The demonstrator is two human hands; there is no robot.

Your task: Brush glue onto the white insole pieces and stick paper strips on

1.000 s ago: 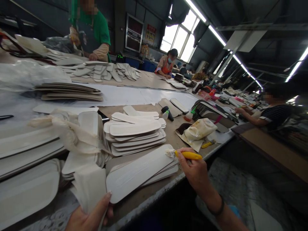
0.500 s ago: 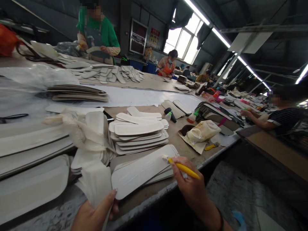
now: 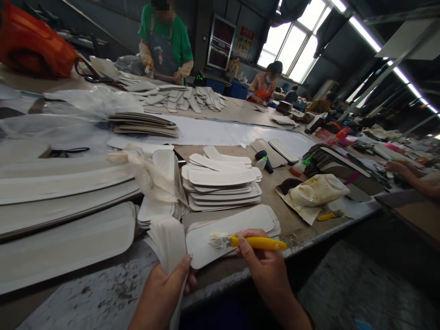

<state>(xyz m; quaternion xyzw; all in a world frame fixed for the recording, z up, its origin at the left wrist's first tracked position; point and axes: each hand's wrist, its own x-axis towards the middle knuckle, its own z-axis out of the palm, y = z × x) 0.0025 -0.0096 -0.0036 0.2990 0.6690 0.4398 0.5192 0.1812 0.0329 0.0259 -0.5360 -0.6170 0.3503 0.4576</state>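
My right hand grips a yellow-handled brush, its bristles coated in white paste and touching the top of a long white panel with rounded ends. That panel lies on a small fanned stack of similar ones near the table edge. In my left hand is a sheaf of thin off-white strips, fanned at the upper end. The left thumb and fingertips are at the panel's near left corner. Behind it rises a pile of shorter white panels.
Long panels are stacked at left. A crumpled cream cloth lies over another stack. To the right are a glue-stained container, a second yellow brush and small bottles. Co-workers stand across the table, including one in green.
The brush has moved from the far part of the panel toward its near left end, and its handle lies flatter. The view has shifted, moving the scene rightward. My left hand keeps the strips.
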